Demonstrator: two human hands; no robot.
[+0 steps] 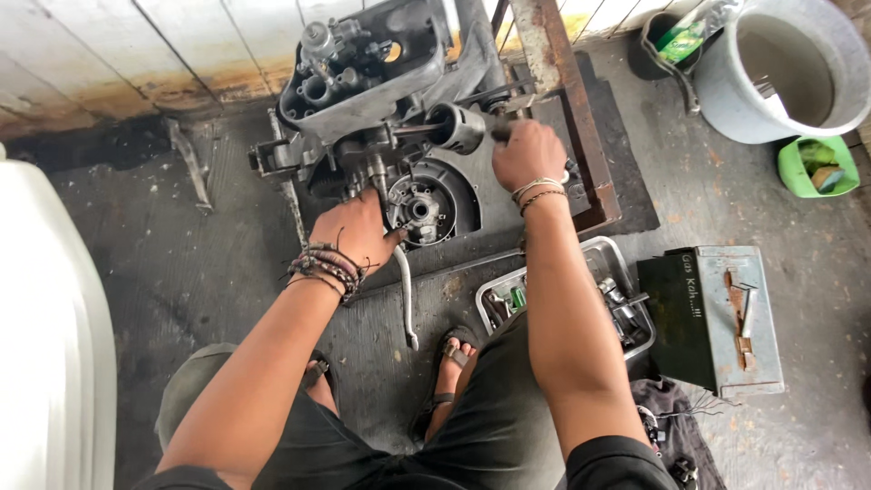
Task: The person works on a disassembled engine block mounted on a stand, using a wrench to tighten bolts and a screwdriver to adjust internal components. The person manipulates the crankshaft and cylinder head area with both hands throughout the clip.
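You are crouched over a small engine (390,118) that sits on the floor (181,272) at about 12 o'clock from your knees, its side cover already off so the round flywheel housing (426,204) and its hub lie bare. That much of the strip-down looks done; the upper casing with its fittings appears to be still in place, and the piston (458,127) stands out on its rod at the 1 o'clock side, exposed with no cylinder over it.

Your left hand (358,231) rests flat against the crankcase just beside the housing, fingers spread and pressing to steady the block, with nothing clasped in it. Your right hand (528,154) is closed in a fist just to the right of the piston; it seems to grip a tool or a pin there, but the knuckles hide it and I cannot tell what.

A curved metal lever (406,304) lies loose on the floor at 6 o'clock from the engine. At 4 o'clock a steel tray (617,263) holds removed small parts, and a grey-green metal toolbox (717,318) stands beside it. A grey bucket (780,68) sits at 2 o'clock.

By my judgement the work is midway: covers off, piston still attached, the crankcase halves unsplit.
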